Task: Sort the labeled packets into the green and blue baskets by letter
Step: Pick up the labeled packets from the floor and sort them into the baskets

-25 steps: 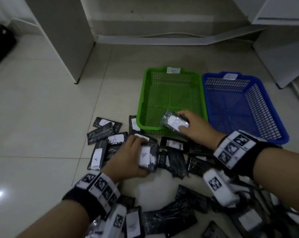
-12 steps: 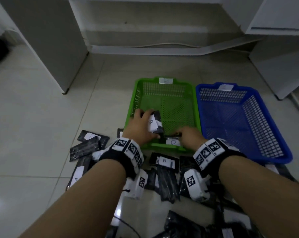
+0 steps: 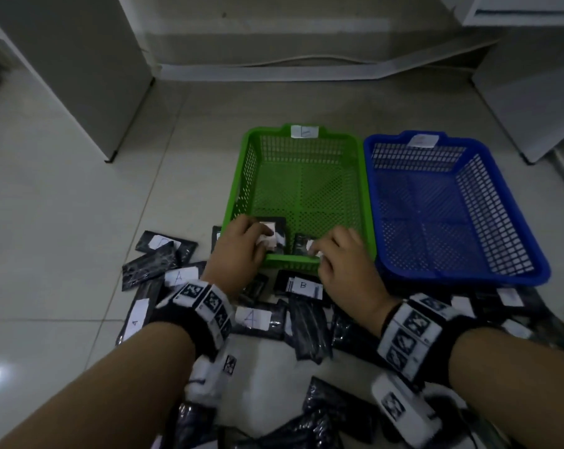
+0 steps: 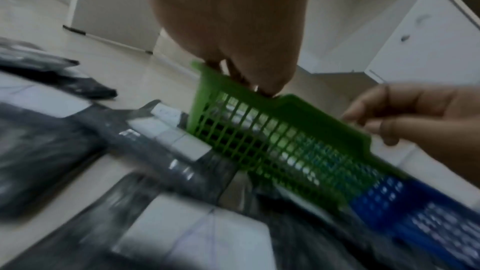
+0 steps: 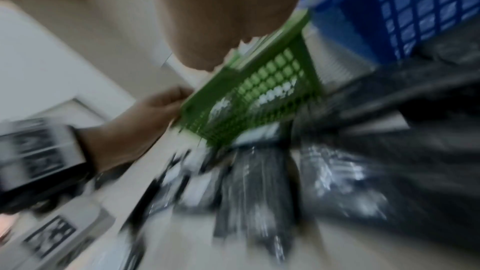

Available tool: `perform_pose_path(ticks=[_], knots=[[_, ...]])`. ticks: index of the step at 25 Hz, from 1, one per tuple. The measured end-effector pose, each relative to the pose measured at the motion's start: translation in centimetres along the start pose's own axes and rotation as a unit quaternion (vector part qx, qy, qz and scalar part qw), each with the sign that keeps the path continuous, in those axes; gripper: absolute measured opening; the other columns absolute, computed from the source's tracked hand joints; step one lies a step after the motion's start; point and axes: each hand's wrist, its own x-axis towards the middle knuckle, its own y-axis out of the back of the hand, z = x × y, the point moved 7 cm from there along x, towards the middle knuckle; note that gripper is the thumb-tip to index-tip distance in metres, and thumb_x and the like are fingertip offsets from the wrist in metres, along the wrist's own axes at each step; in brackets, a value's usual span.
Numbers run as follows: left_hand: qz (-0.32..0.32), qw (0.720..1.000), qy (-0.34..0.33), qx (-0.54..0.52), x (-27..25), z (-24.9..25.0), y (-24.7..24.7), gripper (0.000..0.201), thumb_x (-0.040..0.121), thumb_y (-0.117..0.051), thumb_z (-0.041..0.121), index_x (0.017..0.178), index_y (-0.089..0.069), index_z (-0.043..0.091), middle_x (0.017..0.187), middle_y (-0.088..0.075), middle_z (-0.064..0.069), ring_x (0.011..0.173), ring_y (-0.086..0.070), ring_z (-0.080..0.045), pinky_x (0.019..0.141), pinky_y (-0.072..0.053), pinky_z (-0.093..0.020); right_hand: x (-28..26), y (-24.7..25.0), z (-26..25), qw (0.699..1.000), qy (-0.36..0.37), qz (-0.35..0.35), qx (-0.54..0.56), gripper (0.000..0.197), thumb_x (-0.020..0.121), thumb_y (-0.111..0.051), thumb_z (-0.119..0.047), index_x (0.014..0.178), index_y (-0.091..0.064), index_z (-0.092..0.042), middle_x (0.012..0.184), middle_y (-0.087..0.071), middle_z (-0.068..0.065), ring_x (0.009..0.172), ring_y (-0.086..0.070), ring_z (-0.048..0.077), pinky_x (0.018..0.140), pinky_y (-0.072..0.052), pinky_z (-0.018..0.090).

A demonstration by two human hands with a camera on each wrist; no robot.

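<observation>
Two hands, left hand [image 3: 241,247] and right hand [image 3: 342,260], each pinch a packet [image 3: 275,236] just ahead inside the green basket [image 3: 306,176], the blue basket [image 3: 452,205] lying rightward.

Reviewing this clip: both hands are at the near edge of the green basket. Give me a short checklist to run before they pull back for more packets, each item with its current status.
1. Left hand has its black labeled packet inside the green mesh basket: ok.
2. Right hand has its own black packet inside the same basket: ok.
3. Both packets released: not ok for the left, whose fingers curl over its label; cannot tell for the right.
4. Letters on those two packets match the green basket's tag: cannot tell, labels covered or blurred.
5. Blue mesh basket free to receive packets: ok.
6. Next packet readable: ok, the packet labeled B lies near the right hand.
</observation>
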Motion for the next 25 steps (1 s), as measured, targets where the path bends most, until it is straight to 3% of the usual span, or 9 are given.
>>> perform_pose_path(ticks=[2, 6, 8, 10, 12, 14, 19, 22, 25], knots=[[0.048, 0.996, -0.07, 0.029, -3.6, 1.1, 0.9, 0.013, 0.088, -0.053, 0.023, 0.097, -0.057, 0.014, 0.098, -0.053, -0.004, 0.088, -0.048, -0.021, 0.076, -0.042, -0.032, -2.6, -1.6, -1.4, 0.998, 0.036, -0.044, 0.025, 0.019, 0.078, -0.053, 0.0, 0.09, -0.064, -0.01, 0.09, -0.056, 0.004, 0.089, -0.05, 0.02, 0.077, -0.04, 0.027], [-0.09, 0.983, -0.145, 0.064, -8.3, 0.9, -2.0, 0.034, 0.082, -0.053, 0.047, 0.102, -0.049, 0.02, 0.1, -0.059, -0.003, 0.088, -0.054, -0.02, 0.074, -0.05, -0.032, -4.4, -6.5, 0.5, 0.986, -0.041, -0.151, -0.051, 0.039, 0.081, -0.055, -0.001, 0.12, -0.061, -0.004, 0.112, -0.061, 0.016, 0.105, -0.055, 0.035, 0.093, -0.047, 0.037], [-0.166, 0.974, -0.129, 0.082, -9.5, 0.0, -3.2, 0.052, 0.075, -0.06, 0.051, 0.116, -0.051, 0.02, 0.115, -0.059, -0.003, 0.099, -0.057, -0.021, 0.082, -0.053, -0.032, -4.2, -7.4, 1.0, 0.974, -0.095, -0.186, -0.092, 0.039, 0.089, -0.05, -0.011, 0.128, -0.055, -0.008, 0.124, -0.055, 0.014, 0.115, -0.049, 0.033, 0.098, -0.04, 0.036], [-0.201, 0.971, -0.102, 0.079, -10.2, -0.3, -3.8, 0.062, 0.07, -0.073, 0.036, 0.124, -0.054, 0.016, 0.122, -0.056, -0.006, 0.105, -0.057, -0.025, 0.087, -0.053, -0.035, -3.8, -7.5, 0.9, 0.968, -0.114, -0.193, -0.111, 0.034, 0.092, -0.049, -0.017, 0.125, -0.053, -0.013, 0.124, -0.051, 0.011, 0.115, -0.046, 0.03, 0.094, -0.037, 0.035], [-0.212, 0.971, -0.089, 0.069, -10.4, -0.1, -3.8, 0.062, 0.066, -0.077, 0.023, 0.123, -0.057, 0.012, 0.121, -0.055, -0.01, 0.105, -0.056, -0.028, 0.087, -0.053, -0.038, -3.5, -7.1, 0.5, 0.966, -0.125, -0.195, -0.114, 0.028, 0.09, -0.053, -0.018, 0.119, -0.052, -0.016, 0.121, -0.051, 0.009, 0.113, -0.045, 0.029, 0.092, -0.035, 0.036], [-0.231, 0.968, -0.074, 0.072, -10.0, 0.0, -3.6, 0.059, 0.066, -0.075, 0.025, 0.12, -0.056, 0.013, 0.122, -0.051, -0.009, 0.108, -0.053, -0.028, 0.089, -0.05, -0.041, -3.1, -7.0, 0.7, 0.961, -0.129, -0.214, -0.116, 0.026, 0.088, -0.058, -0.022, 0.113, -0.051, -0.019, 0.12, -0.055, 0.005, 0.112, -0.045, 0.027, 0.091, -0.035, 0.036], [-0.275, 0.956, -0.048, 0.093, -10.0, -0.2, -3.5, 0.054, 0.067, -0.071, 0.035, 0.115, -0.049, 0.02, 0.122, -0.048, -0.001, 0.11, -0.048, -0.025, 0.088, -0.044, -0.038, -3.3, -6.2, 1.6, 0.943, -0.145, -0.266, -0.138, 0.067, 0.072, -0.074, -0.044, 0.127, -0.044, -0.02, 0.123, -0.052, 0.007, 0.115, -0.045, 0.028, 0.098, -0.036, 0.036], [-0.322, 0.935, -0.049, 0.139, -10.6, 0.2, -4.0, 0.071, 0.063, -0.073, 0.043, 0.124, -0.042, 0.022, 0.126, -0.044, 0.0, 0.114, -0.047, -0.023, 0.094, -0.041, -0.038, -4.9, -5.4, 1.0, 0.945, -0.187, -0.256, -0.079, 0.058, 0.076, -0.074, -0.031, 0.125, -0.046, -0.017, 0.123, -0.045, 0.008, 0.114, -0.049, 0.03, 0.098, -0.041, 0.038], [-0.391, 0.911, -0.054, 0.118, -10.0, 0.7, -3.1, 0.08, 0.067, -0.076, 0.043, 0.133, -0.035, 0.025, 0.133, -0.04, -0.002, 0.112, -0.054, -0.025, 0.088, -0.047, -0.038, -5.1, -3.5, -0.4, 0.956, -0.194, -0.217, 0.039, 0.043, 0.085, -0.063, -0.012, 0.126, -0.051, -0.013, 0.122, -0.055, 0.01, 0.111, -0.055, 0.027, 0.088, -0.044, 0.027]])
